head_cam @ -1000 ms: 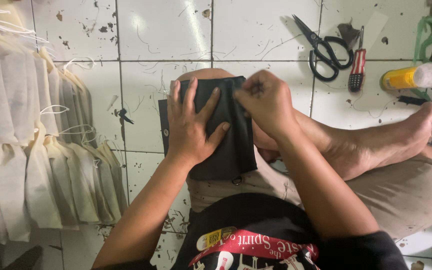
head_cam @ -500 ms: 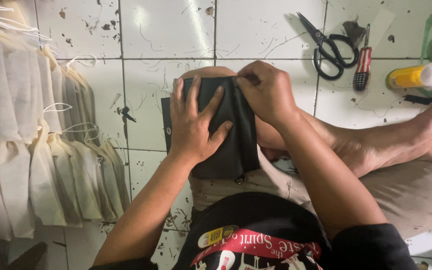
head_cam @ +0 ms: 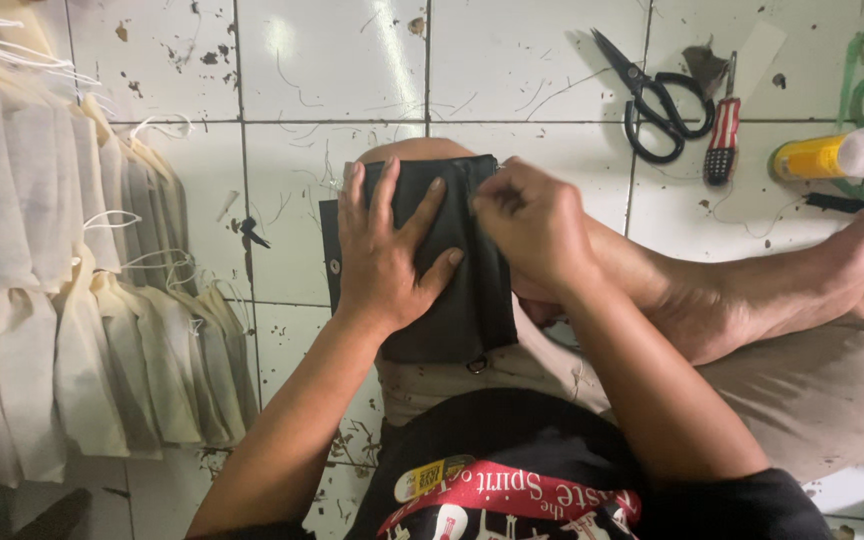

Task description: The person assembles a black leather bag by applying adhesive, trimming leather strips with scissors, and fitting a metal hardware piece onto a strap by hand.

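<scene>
just 2 hands, left hand (head_cam: 387,255), right hand (head_cam: 532,225), pressing 1 black pouch (head_cam: 472,290).

White tiled floor (head_cam: 332,60), black scissors (head_cam: 657,100), striped screwdriver (head_cam: 721,135), cream pouches (head_cam: 72,330)

Dim overhead light, glare on floor tiles (head_cam: 332,60), edges perhaps slightly blurred

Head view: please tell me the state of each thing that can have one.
black leather pouch: lying on the knee, pressed flat
left hand: spread flat on the pouch
right hand: pinching the pouch's top edge
scissors: closed, on the tiled floor
yellow tube: lying on its side
</scene>
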